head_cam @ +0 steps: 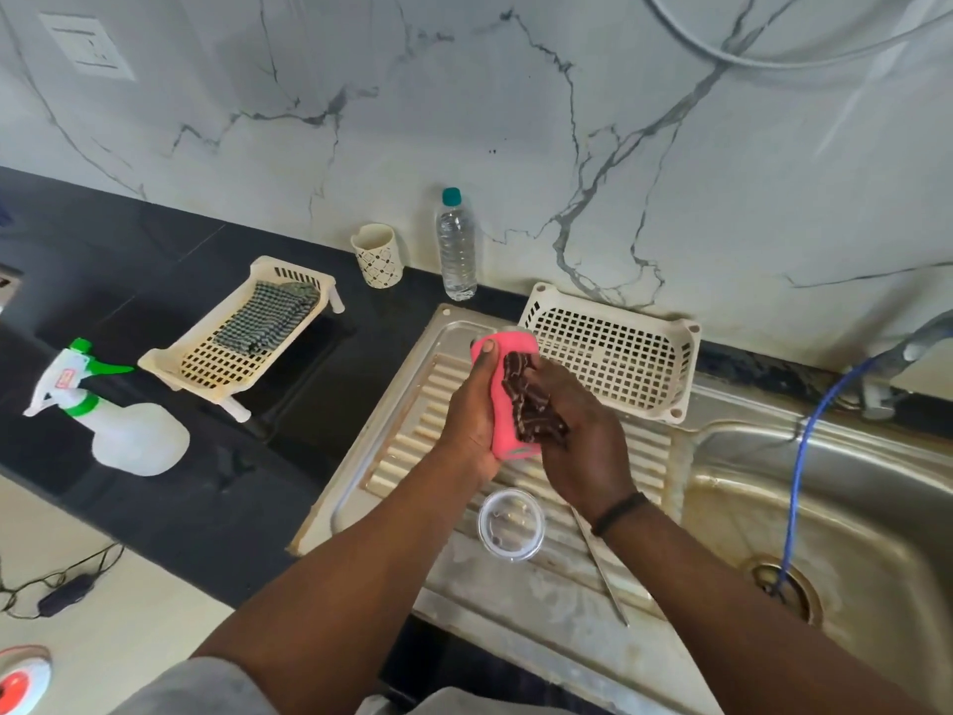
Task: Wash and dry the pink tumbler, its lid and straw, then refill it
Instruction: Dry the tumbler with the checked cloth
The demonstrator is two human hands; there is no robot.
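While the left hand's (pixel 472 415) fingers curled round the pink tumbler (pixel 508 399), thumb pressed high on its wall near the rim, the right hand (pixel 577 441) clamped a dark, patterned scrubbing cloth (pixel 531 405) against the tumbler's side. Both hands were at the centre of the frame, holding the tumbler clear above the ribbed steel drainboard (pixel 412 436), tilted with its open mouth pointing away toward the wall.

Just below the hands, the clear lid (pixel 511 523) lay flat on the drainboard. Beside it to the right, a thin metal straw (pixel 601 565) lay diagonally, running toward the lower edge of the frame. Neither was being handled.

At the right of the frame, the sink basin (pixel 851 508) had a blue hose (pixel 797 482) trailing into its drain. No running water could be seen.

Behind the hands, a cream perforated basket (pixel 613 353) rested at the back of the drainboard. At the left centre, a second cream rack (pixel 227 353) held a folded checked cloth (pixel 268 317). A sealed water bottle (pixel 456 245) stood against the marble wall at upper centre.

Judged from this, the task seemed to be at an early stage: the tumbler's outside was being scrubbed, while rinsing, cleaning the lid and straw, drying and refilling all appeared still to come.
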